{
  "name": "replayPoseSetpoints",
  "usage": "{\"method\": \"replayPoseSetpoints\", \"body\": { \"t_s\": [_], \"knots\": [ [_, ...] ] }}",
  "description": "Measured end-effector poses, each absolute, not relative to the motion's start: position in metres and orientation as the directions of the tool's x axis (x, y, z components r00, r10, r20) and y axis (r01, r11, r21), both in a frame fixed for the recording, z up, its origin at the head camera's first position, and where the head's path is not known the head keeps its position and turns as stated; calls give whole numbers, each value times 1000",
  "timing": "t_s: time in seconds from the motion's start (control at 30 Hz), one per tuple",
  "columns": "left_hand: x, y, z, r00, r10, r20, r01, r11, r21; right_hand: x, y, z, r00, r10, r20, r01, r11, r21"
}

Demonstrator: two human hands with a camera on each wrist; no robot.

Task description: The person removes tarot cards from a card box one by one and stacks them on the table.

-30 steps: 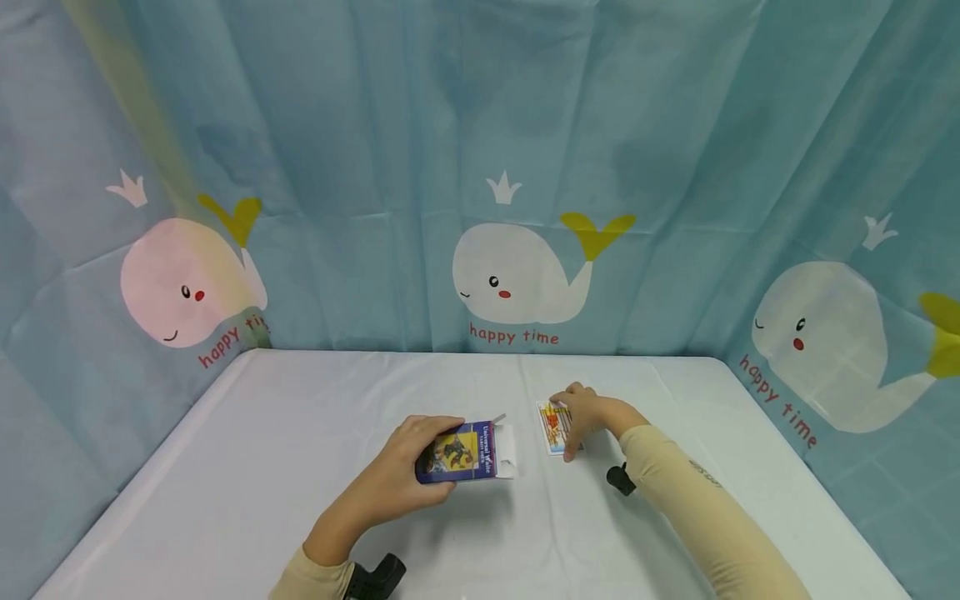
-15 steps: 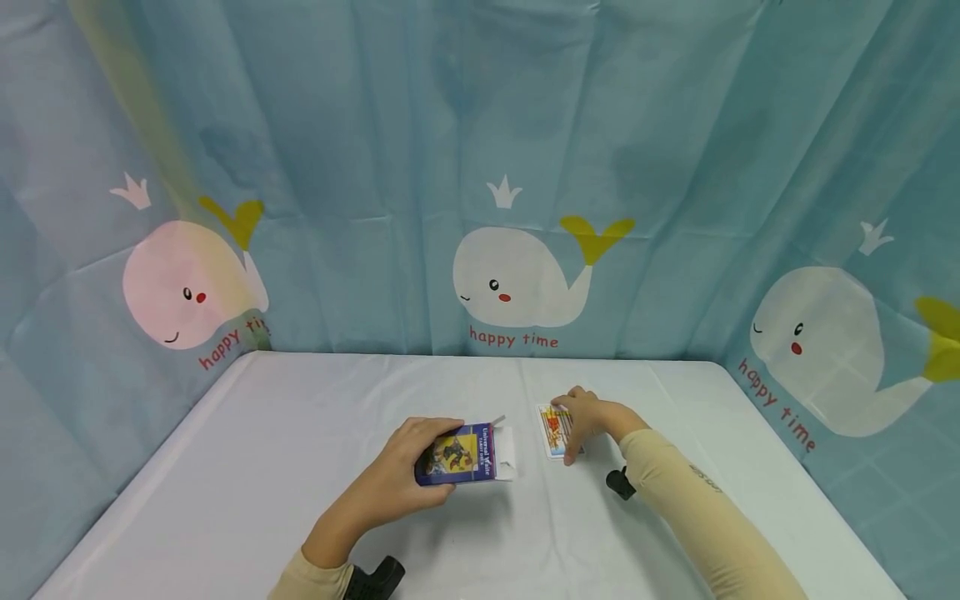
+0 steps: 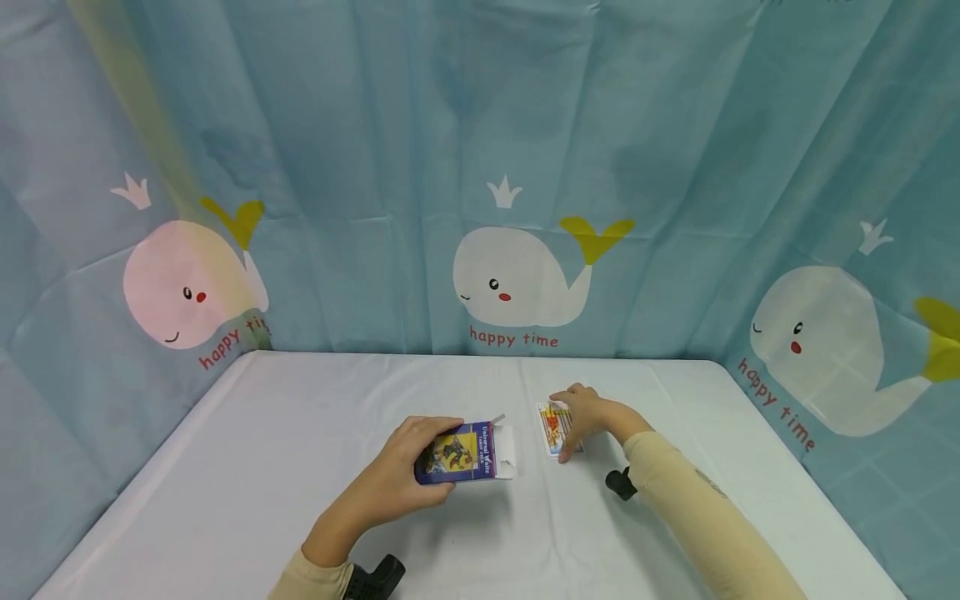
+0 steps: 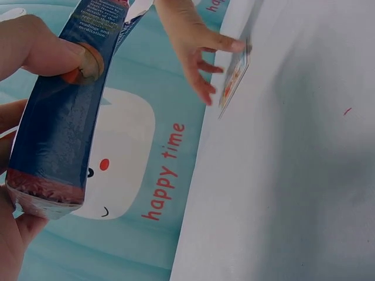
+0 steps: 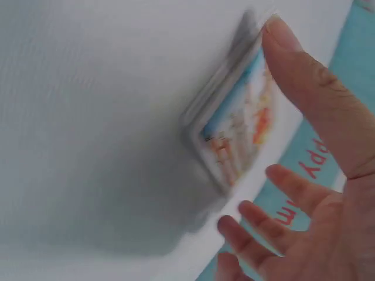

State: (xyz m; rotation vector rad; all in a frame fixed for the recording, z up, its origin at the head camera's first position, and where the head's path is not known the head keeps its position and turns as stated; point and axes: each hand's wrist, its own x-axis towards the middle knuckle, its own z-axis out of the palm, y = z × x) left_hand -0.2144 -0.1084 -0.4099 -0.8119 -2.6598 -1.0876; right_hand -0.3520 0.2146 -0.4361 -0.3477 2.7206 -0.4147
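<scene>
In the head view my left hand (image 3: 405,462) grips a blue tarot card box (image 3: 461,452) by its long sides, its white end flap standing open to the right. Up close in the left wrist view, the thumb presses the box's narrow side (image 4: 70,111). My right hand (image 3: 588,417) is over a small stack of picture cards (image 3: 553,429) lying on the table. In the right wrist view its thumb reaches the corner of the card stack (image 5: 240,123), while the other fingers are spread beyond the far end, with a gap showing. The hand covers part of the top card.
A white cloth covers the table (image 3: 262,467). Behind it and at both sides hangs a blue curtain (image 3: 360,167) printed with whales. Black wrist cameras show below the left hand (image 3: 375,575) and beside the right sleeve (image 3: 621,483).
The right thumb has shifted slightly left along the near edge of the cards. The left hand and the card box have stayed in place.
</scene>
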Motion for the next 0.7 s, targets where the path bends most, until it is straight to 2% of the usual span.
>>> {"method": "replayPoseSetpoints", "body": {
  "t_s": [0.17,0.43,0.53,0.7],
  "knots": [
    [-215,-108,-409,-840,426,336,540,589,601,-339,216,-429,-940,-333,-81,-251,830,-498],
    [-216,-107,-411,-841,435,321,535,586,608,-286,210,-411,-958,-206,200,-286,632,-720],
    [-216,-107,-413,-838,445,317,539,580,611,-266,207,-405,-960,-168,226,-281,564,-776],
    [-216,-105,-414,-834,453,314,542,572,615,-240,199,-394,-972,-127,199,-236,495,-836]
  ]
}}
